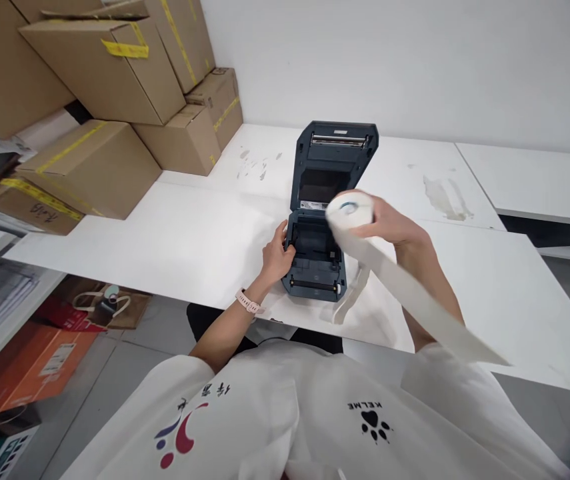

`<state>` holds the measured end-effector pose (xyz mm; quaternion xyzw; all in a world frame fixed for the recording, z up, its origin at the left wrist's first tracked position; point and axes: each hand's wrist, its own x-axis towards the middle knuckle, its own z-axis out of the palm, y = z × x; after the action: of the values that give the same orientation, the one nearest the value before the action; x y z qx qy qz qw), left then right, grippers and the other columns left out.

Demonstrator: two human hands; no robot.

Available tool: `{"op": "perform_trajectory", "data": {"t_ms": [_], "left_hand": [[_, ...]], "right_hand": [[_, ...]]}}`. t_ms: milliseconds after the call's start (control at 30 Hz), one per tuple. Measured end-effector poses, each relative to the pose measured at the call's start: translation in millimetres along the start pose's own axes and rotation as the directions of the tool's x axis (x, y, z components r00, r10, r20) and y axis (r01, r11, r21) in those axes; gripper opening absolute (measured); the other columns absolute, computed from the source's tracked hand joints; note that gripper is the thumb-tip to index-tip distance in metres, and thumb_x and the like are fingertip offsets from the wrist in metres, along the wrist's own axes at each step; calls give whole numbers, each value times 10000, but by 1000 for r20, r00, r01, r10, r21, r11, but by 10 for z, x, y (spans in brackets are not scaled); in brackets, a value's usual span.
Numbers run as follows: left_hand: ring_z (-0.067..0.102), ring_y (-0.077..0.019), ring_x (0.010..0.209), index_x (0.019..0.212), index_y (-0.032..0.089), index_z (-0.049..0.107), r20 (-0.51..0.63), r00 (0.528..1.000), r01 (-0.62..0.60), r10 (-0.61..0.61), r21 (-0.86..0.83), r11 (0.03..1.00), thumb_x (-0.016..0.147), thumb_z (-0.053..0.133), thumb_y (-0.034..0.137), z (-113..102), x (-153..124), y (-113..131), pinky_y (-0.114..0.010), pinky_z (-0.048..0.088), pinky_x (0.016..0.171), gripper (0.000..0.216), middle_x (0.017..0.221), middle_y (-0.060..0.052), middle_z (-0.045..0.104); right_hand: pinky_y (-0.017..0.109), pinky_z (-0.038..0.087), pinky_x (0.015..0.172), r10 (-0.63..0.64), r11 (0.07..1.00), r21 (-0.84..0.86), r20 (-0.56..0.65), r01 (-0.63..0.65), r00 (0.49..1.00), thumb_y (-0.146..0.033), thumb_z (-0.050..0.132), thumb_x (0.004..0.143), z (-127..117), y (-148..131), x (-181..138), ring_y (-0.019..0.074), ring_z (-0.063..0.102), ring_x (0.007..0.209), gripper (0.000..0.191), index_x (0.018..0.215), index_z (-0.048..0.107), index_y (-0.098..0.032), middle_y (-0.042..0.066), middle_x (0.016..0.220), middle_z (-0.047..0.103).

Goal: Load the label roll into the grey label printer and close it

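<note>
A dark blue-grey label printer stands on the white table with its lid swung up, baring the hollow inside and the front roller. My left hand grips the printer's left side wall, thumb over the rim. In my right hand is a roll of white labels, held above the printer's right edge and slightly blurred. From the roll a long loose strip trails down across my right forearm. A shorter pale strip lies beside the printer's front right corner; whether it joins the roll I cannot tell.
Cardboard boxes with yellow tape are stacked at the table's left end. The white table runs along a wall, with worn patches on its top. On the floor at left lies an orange box, near a bag with a watch-like thing on it.
</note>
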<state>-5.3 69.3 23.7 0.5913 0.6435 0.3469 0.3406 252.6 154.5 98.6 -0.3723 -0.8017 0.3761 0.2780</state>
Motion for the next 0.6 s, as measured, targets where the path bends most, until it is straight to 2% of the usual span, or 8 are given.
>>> {"op": "perform_trajectory", "data": {"t_ms": [67,100,167,267,400,467,533,600], "left_hand": [[690,-317,1192,1612,241,328,-2,1000,-2,2,24,1000,862,479,194,2,3,2,-494,478,1044,766,1501,-112,624],[698,-312,1160,1617,241,316,-2,1000,-5,5,30,1000,859,472,189,1,2,2,-493,478,1039,776,1486,-113,637],[713,-298,1083,1630,243,285,10,1000,-10,10,32,999,857,463,185,-3,-2,2,-478,488,1008,796,1441,-114,668],[713,-279,981,1643,232,256,22,999,-26,26,38,999,867,447,185,-8,-6,-9,-447,500,944,800,1330,-115,722],[696,-258,906,1633,220,278,12,999,-54,53,52,997,879,448,184,0,1,-40,-400,494,879,775,1120,-85,772],[689,-243,870,1625,230,297,9,998,-59,58,50,997,879,454,179,4,2,-50,-383,490,858,764,1068,-69,774],[682,-228,830,1612,246,322,4,998,-59,59,45,997,881,451,168,2,-2,-50,-382,490,853,746,1103,-67,772],[679,-217,797,1600,258,342,8,998,-58,58,26,998,895,444,171,-5,-9,-43,-386,495,847,717,1163,-72,765]], "right_hand": [[453,553,969,34,967,-254,184,14,982,-551,832,652,185,-291,150,340,684,1136,718,1273,637,-248,78,1271,714],[462,547,961,87,922,-386,252,17,964,-526,824,667,288,-391,231,349,680,1138,680,1256,635,-243,86,1272,708],[477,544,933,203,821,-571,320,17,925,-499,794,701,491,-485,381,372,678,1133,615,1225,626,-226,112,1267,705],[492,543,923,327,721,-693,353,10,877,-480,774,730,728,-422,535,407,673,1155,595,1226,616,-190,159,1290,695],[543,539,960,386,677,-734,300,-47,872,-486,742,800,862,-300,518,446,654,1205,667,1332,593,-112,228,1334,670],[558,516,1025,341,688,-724,262,-50,903,-475,676,883,873,-320,369,437,603,1296,690,1446,526,-106,227,1436,612],[545,488,1096,195,742,-671,207,-6,959,-428,595,963,890,-383,122,397,552,1373,613,1493,507,-132,189,1507,571],[517,491,1123,23,815,-576,150,68,988,-396,517,1021,945,-452,-190,345,557,1378,492,1455,570,-172,144,1498,598]]}}
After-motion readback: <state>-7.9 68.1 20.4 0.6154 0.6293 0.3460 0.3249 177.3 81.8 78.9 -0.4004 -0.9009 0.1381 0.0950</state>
